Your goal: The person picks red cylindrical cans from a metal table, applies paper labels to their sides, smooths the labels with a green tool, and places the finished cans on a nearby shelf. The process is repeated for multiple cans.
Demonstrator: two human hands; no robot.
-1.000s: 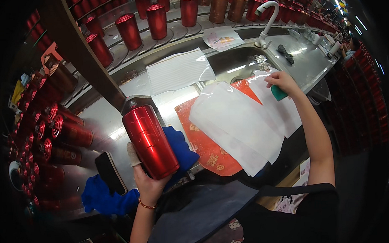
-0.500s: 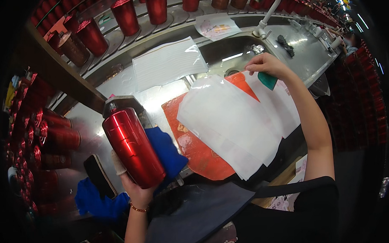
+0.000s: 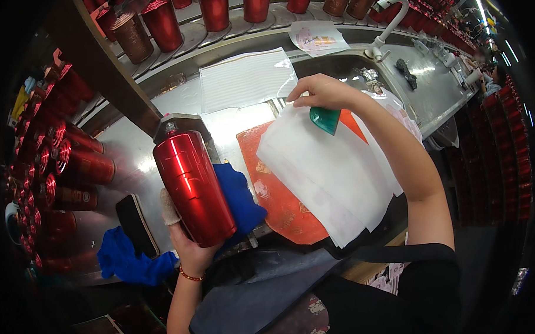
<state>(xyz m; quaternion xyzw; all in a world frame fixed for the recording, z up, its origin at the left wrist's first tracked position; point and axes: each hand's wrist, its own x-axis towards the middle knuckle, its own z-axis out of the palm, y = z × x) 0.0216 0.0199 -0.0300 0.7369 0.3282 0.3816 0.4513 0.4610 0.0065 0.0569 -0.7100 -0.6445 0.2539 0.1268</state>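
A shiny red metal tumbler point(image 3: 191, 187) lies tilted at the left, its far end against a dark holder point(image 3: 183, 124). My left hand point(image 3: 191, 249) grips its near end from below; a beige cloth finger cover point(image 3: 169, 207) shows on one finger. In my right hand point(image 3: 324, 93) is a green plastic scraper point(image 3: 325, 120), tucked under the palm. The thumb and forefinger of that hand pinch at the far left corner of a stack of white sheets point(image 3: 326, 171). This stack lies fanned out on an orange-red board point(image 3: 281, 210).
Blue cloths point(image 3: 236, 197) lie beside the tumbler and under a phone point(image 3: 137, 224). A striped clear-covered sheet point(image 3: 247, 79) rests at the sink's edge. Behind are a white tap point(image 3: 386, 30) and a row of red tumblers point(image 3: 215, 13). More tumblers point(image 3: 81, 156) are stacked at left.
My right hand has moved left with the scraper, from the right part of the sheets to their far left corner. The left hand keeps its hold on the tumbler. The view has shifted slightly.
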